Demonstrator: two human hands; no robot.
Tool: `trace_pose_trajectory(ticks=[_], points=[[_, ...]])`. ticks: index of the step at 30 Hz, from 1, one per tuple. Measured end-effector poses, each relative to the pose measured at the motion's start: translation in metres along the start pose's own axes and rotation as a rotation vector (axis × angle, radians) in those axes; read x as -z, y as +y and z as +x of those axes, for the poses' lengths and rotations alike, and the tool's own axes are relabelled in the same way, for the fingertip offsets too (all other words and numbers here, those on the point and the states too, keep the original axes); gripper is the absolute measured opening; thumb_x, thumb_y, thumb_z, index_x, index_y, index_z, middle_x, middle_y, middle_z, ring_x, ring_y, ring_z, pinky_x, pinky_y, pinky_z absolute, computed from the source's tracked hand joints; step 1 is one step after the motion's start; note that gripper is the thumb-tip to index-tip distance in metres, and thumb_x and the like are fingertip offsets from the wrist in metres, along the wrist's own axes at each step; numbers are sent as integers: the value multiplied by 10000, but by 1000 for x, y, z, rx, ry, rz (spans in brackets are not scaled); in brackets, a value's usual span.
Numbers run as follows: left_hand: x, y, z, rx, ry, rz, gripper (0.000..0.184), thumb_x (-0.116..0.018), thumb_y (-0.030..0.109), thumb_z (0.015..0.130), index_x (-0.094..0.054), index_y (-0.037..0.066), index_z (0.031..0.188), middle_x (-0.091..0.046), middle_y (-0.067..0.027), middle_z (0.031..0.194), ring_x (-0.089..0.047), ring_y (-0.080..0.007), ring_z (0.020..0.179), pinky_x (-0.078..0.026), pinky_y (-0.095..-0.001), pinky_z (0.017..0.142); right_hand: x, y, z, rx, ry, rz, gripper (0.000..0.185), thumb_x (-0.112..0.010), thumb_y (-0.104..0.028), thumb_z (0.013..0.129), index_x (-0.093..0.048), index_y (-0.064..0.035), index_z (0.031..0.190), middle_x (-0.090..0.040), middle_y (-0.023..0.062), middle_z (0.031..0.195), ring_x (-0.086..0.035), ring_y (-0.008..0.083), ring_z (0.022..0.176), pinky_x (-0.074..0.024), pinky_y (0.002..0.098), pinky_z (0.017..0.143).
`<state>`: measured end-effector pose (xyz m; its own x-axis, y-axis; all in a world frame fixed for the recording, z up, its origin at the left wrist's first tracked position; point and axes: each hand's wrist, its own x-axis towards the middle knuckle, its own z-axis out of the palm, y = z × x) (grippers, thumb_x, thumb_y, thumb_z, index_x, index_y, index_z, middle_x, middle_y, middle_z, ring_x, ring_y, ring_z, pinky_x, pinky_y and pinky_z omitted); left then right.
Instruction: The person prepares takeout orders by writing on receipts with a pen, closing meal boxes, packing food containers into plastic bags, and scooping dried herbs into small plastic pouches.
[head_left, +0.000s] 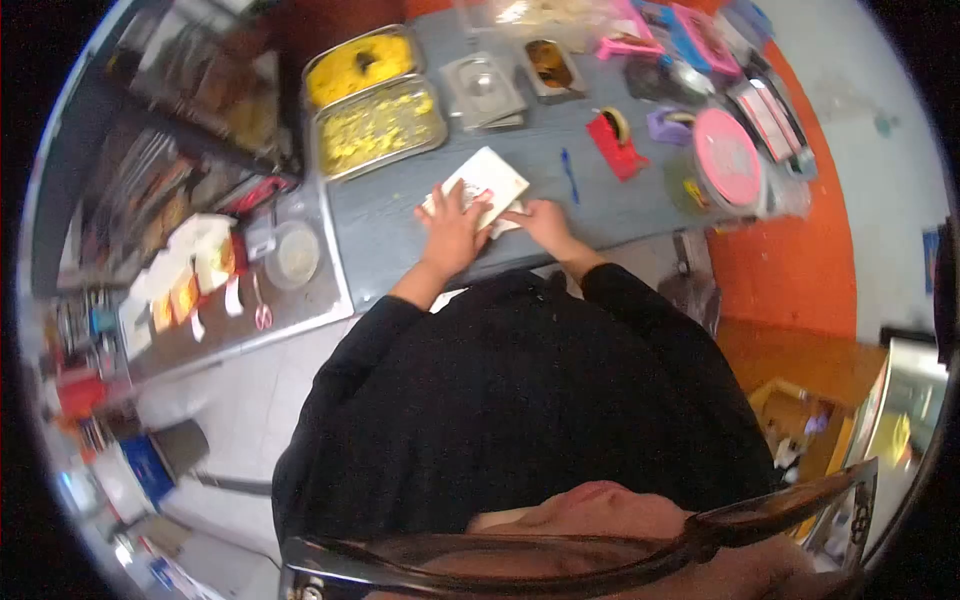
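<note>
Your left grip (455, 230) lies open on a flat white piece (503, 174), upper middle of the frame.
Your right grip (546, 226) touches the piece's lower-right edge; whether it is closed cannot be told. Outward on the grey table (375, 225), a blue pen (570, 176) lies to the right, then a red tape dispenser (611, 148); metal trays (386, 160) with yellow contents sit upper left.
</note>
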<state>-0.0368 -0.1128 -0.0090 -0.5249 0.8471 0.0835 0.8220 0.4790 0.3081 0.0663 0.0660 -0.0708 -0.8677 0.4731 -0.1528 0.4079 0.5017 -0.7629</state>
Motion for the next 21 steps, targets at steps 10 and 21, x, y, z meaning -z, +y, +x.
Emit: trace_pose_trajectory(ticks=[10, 21], points=[[20, 25, 23, 101, -165, -24, 637, -694, 323, 786, -439, 181, 1353, -286, -225, 1440, -232, -444, 1354, -230, -725, 980, 182, 149, -120, -296, -451, -54, 516, -553, -526, 904, -625, -21, 831, -552, 48, 666, -526, 167, 569, -430, 341, 520], [9, 248, 168, -132, 40, -322, 432, -574, -23, 832, -517, 56, 1253, -492, -170, 1298, -453, -352, 1226, -356, -392, 1040, 459, 429, -34, -275, 466, -410, 271, -588, -283, 829, -662, -34, 903, -658, 187, 916, -624, 363, 881, -493, 465, 756]])
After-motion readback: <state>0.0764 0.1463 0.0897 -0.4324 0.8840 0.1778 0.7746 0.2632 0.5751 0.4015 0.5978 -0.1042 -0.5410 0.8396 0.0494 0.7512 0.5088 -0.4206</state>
